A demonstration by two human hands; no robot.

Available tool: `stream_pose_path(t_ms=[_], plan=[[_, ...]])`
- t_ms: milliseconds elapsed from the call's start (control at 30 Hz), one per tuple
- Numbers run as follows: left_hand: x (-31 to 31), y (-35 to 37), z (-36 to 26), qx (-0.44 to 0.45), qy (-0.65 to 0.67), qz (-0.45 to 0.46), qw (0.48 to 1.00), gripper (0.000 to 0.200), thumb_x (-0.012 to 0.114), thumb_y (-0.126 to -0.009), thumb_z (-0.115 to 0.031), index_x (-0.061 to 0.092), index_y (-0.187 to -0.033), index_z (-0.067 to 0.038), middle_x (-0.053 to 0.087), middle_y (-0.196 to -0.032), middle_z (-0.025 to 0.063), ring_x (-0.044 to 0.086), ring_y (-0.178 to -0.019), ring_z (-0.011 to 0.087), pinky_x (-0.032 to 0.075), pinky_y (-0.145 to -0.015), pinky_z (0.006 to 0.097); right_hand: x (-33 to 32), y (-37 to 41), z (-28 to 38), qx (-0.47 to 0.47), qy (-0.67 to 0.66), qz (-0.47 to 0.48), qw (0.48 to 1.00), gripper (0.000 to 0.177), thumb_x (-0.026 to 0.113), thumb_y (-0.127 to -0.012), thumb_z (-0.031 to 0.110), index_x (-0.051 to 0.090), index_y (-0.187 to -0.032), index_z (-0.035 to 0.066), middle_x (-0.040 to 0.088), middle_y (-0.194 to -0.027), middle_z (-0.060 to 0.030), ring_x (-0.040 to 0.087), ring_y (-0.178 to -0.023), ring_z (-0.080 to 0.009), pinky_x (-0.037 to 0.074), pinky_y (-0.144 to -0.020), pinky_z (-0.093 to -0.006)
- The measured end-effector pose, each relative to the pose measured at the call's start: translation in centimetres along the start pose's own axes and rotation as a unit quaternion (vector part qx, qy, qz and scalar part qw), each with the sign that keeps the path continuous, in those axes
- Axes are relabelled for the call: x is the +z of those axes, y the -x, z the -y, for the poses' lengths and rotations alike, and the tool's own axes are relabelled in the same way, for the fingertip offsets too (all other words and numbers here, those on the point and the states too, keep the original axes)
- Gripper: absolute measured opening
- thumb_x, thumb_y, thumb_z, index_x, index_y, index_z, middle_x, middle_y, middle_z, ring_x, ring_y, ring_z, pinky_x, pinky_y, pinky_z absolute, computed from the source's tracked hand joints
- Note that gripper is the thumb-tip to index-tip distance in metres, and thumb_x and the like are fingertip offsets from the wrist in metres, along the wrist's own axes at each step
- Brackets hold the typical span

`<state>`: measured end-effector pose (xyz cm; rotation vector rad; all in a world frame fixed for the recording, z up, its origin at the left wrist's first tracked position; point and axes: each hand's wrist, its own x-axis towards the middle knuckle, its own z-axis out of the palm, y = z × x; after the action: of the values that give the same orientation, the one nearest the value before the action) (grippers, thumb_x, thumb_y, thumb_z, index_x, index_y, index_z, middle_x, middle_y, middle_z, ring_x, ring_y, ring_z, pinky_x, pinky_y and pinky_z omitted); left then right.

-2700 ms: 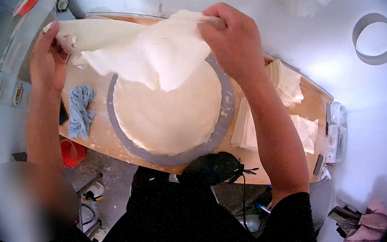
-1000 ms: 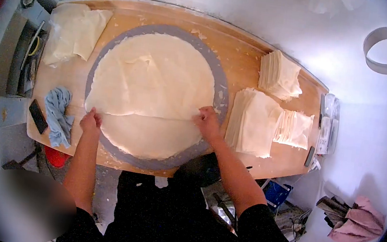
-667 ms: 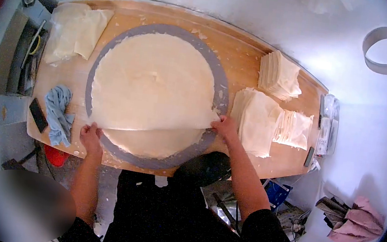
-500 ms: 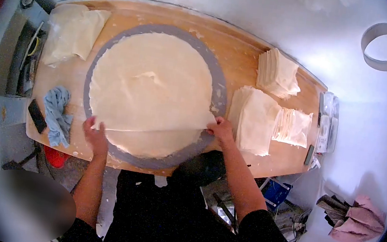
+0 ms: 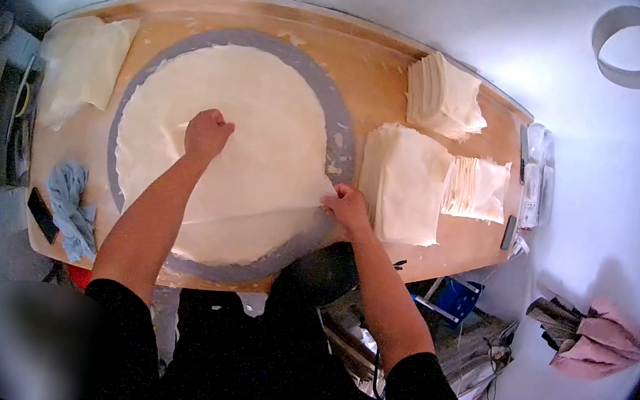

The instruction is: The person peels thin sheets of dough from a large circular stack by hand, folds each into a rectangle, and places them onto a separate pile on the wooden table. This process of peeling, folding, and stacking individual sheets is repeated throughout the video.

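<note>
Thin pale dough sheets [image 5: 265,129] lie in a wide layer on a round grey board [image 5: 344,135]; the upper sheet's near edge crosses the one below. Over the left-centre of the dough, beside a small raised fold, is my left hand [image 5: 208,134], its fingers curled closed; what is in them, if anything, is hidden. My right hand [image 5: 347,207] pinches the upper sheet's edge at the board's right side. Just right of that hand stands a tall stack of cut sheets [image 5: 405,186].
The wooden table [image 5: 385,56] also bears two smaller stacks [image 5: 445,95] [image 5: 477,189], a plastic-wrapped bundle [image 5: 84,67], a blue cloth [image 5: 70,205] and a dark block [image 5: 42,214]. A metal ring [image 5: 604,63] and a pink cloth [image 5: 606,343] hang at the right.
My left hand has left the sheet's near left edge and moved up over the dough, its fingers now curled. My right hand stays at the right edge. The view has shifted slightly.
</note>
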<state>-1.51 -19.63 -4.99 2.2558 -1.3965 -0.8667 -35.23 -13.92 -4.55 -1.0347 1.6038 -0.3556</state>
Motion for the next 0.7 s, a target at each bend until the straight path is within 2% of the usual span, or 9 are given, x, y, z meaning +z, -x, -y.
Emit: stream_pose_path(t_ms=[167,233,267,333,367,433,467,533,700], plan=[[2.4,-4.4,1.4,-0.045,0.158,0.065,0.984,0.027,0.07,-0.079,-0.027,0.062,-0.074,-0.002,0.061,-0.069,0.0091,0.061,-0.064,0.022,0.049,-0.06,0.0362,-0.2,0.1,0.0,0.018,-0.009,-0.001,1.0,0.008,0.068,-0.076,0.008,0.064,-0.082,0.003,0.06,-0.072,-0.0001,0.052,-0.062,-0.0101,0.042,-0.057,-0.0263],[1.0,-4.0,-0.5,-0.203,0.427,0.105,0.875,0.023,0.068,-0.083,-0.027,0.063,-0.084,-0.004,0.059,-0.073,0.005,0.06,-0.065,0.0186,0.049,-0.057,0.0342,-0.1,-0.5,-0.8,0.014,-0.012,-0.005,1.0,0.008,0.068,-0.076,0.007,0.064,-0.081,0.003,0.06,-0.072,0.0007,0.051,-0.062,-0.0097,0.042,-0.057,-0.0263],[0.7,-3.4,-1.5,-0.203,0.427,0.105,0.875,0.023,0.068,-0.083,-0.027,0.063,-0.084,-0.004,0.059,-0.073,0.005,0.06,-0.065,0.0186,0.049,-0.057,0.0342,0.0,-0.5,-0.9,0.015,-0.002,-0.009,1.0,0.007,0.068,-0.075,0.007,0.064,-0.08,0.003,0.06,-0.072,0.0012,0.051,-0.062,-0.0094,0.042,-0.057,-0.0264],[0.7,-1.7,-2.6,-0.226,0.576,0.052,0.784,0.023,0.066,-0.086,-0.026,0.061,-0.096,-0.006,0.059,-0.08,0.004,0.06,-0.069,0.0189,0.05,-0.058,0.0332,0.0,-0.8,-1.4,0.017,0.008,-0.013,1.0,0.007,0.068,-0.075,0.006,0.064,-0.08,0.003,0.06,-0.072,0.0018,0.051,-0.063,-0.0091,0.042,-0.058,-0.0265],[0.7,-1.1,-2.5,-0.226,0.576,0.052,0.784,0.023,0.066,-0.086,-0.026,0.061,-0.096,-0.006,0.059,-0.08,0.004,0.06,-0.069,0.0189,0.05,-0.058,0.0332,0.1,-1.1,-1.8,0.014,-0.003,-0.01,1.0,0.007,0.068,-0.075,0.006,0.064,-0.079,0.004,0.06,-0.072,0.0019,0.052,-0.063,-0.009,0.042,-0.057,-0.0264],[1.7,-0.4,-1.7,-0.173,0.484,0.06,0.856,0.026,0.069,-0.083,-0.023,0.059,-0.099,-0.005,0.06,-0.084,0.0057,0.06,-0.076,0.0193,0.05,-0.065,0.0337,0.2,-1.2,-1.8,0.01,-0.013,-0.006,1.0,0.006,0.068,-0.075,0.006,0.063,-0.079,0.004,0.06,-0.072,0.002,0.052,-0.063,-0.009,0.042,-0.057,-0.0262],[2.3,-0.5,-1.1,-0.173,0.485,0.059,0.855,0.026,0.069,-0.083,-0.023,0.059,-0.099,-0.005,0.06,-0.084,0.0057,0.06,-0.076,0.0193,0.05,-0.065,0.0337,0.1,-1.2,-1.8,0.007,-0.025,-0.003,1.0,0.006,0.068,-0.075,0.006,0.063,-0.079,0.004,0.06,-0.071,0.002,0.052,-0.063,-0.0091,0.042,-0.057,-0.0262],[3.2,-0.5,-0.2,-0.023,0.179,0.001,0.984,0.031,0.072,-0.078,-0.02,0.057,-0.1,-0.005,0.06,-0.087,0.0074,0.061,-0.08,0.0201,0.05,-0.071,0.0337,0.1,-0.9,-1.3,0.004,-0.034,0.001,0.999,0.006,0.068,-0.075,0.006,0.063,-0.078,0.004,0.06,-0.071,0.002,0.052,-0.062,-0.0093,0.042,-0.057,-0.0261],[2.5,0.0,-1.0,0.06,-0.022,-0.005,0.998,0.037,0.075,-0.073,-0.019,0.055,-0.102,-0.006,0.061,-0.087,0.0086,0.06,-0.08,0.0205,0.05,-0.072,0.0334,0.2,-1.0,-1.5,0.016,-0.023,-0.008,1.0,0.006,0.068,-0.075,0.005,0.063,-0.078,0.003,0.06,-0.07,0.0002,0.053,-0.062,-0.0108,0.043,-0.058,-0.0264]])
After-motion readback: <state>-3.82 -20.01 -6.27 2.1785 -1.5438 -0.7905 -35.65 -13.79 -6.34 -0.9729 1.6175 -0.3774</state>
